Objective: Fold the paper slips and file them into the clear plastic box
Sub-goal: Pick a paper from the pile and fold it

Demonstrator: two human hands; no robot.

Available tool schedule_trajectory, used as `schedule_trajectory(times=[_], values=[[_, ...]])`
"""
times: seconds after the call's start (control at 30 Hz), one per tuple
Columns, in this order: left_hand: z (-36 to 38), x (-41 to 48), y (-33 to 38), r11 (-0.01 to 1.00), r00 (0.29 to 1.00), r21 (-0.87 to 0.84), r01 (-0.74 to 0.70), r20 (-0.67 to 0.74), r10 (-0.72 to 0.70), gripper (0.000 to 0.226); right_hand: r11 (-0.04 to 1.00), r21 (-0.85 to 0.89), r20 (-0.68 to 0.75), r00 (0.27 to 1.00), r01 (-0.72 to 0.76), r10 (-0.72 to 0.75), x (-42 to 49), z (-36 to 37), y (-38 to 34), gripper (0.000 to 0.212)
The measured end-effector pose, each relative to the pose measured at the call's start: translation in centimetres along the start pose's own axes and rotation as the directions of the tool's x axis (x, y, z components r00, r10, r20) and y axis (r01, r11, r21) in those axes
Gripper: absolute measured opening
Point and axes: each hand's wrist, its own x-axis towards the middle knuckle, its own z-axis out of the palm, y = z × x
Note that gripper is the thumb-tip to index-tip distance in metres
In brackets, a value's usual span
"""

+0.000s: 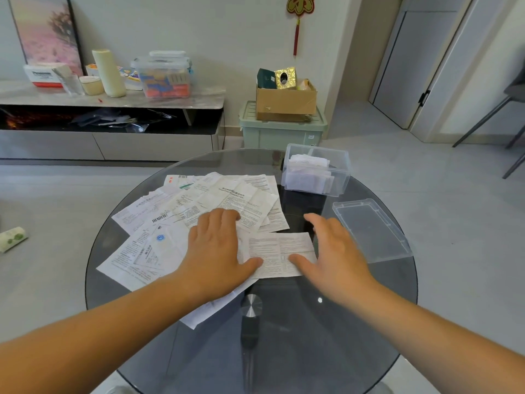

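Printed paper slip (pixel 279 253) lies flat on the round smoked-glass surface (pixel 284 351), between the two hands. Left hand (pixel 218 251): fingers straight, palm down on the overlapping pile of creased white slips (pixel 199 200), thumb on the slip's left edge. Right hand (pixel 332 251): fingers straight and spread (gripping nothing), thumb on the slip's right edge. Clear plastic box (pixel 315 169), rectangular, stands beyond the hands, uncovered, holding folded slips. Its clear lid (pixel 372 230) lies just beside it.
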Motion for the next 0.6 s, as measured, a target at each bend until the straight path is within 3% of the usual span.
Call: schedule_trajectory(times=[0.1,0.17,0.27,0.37,0.47,0.6], values=[[0.1,-0.3,-0.1,0.970,0.969,-0.005,-0.243,0.052,0.243,0.057,0.995,-0.031,-0.029,0.994,0.100,-0.101,-0.3,0.6,0.6,0.045],[0.1,-0.4,-0.2,0.943,0.937,0.015,-0.331,0.122,0.327,0.046,0.982,-0.064,-0.067,0.981,0.177,-0.181,-0.5,1.0,1.0,0.030],[0.1,-0.6,0.0,0.934,0.917,0.015,-0.356,0.196,0.346,0.054,0.954,-0.097,-0.052,0.956,0.283,-0.289,-1.0,1.5,0.9,0.040],[-0.1,-0.5,-0.2,0.947,0.918,-0.018,-0.322,0.239,0.317,0.055,0.947,-0.111,0.023,0.953,0.302,-0.302,-1.3,2.0,0.4,0.051],[-0.4,-0.4,-0.1,0.947,0.915,-0.007,-0.320,0.257,0.311,0.039,0.955,-0.108,0.051,0.960,0.278,-0.274,-1.2,1.6,0.6,0.037],[-0.4,-0.6,0.0,0.942,0.907,0.002,-0.337,0.271,0.324,0.038,0.927,-0.180,0.007,0.943,0.328,-0.333,-1.6,0.7,2.3,0.032]])
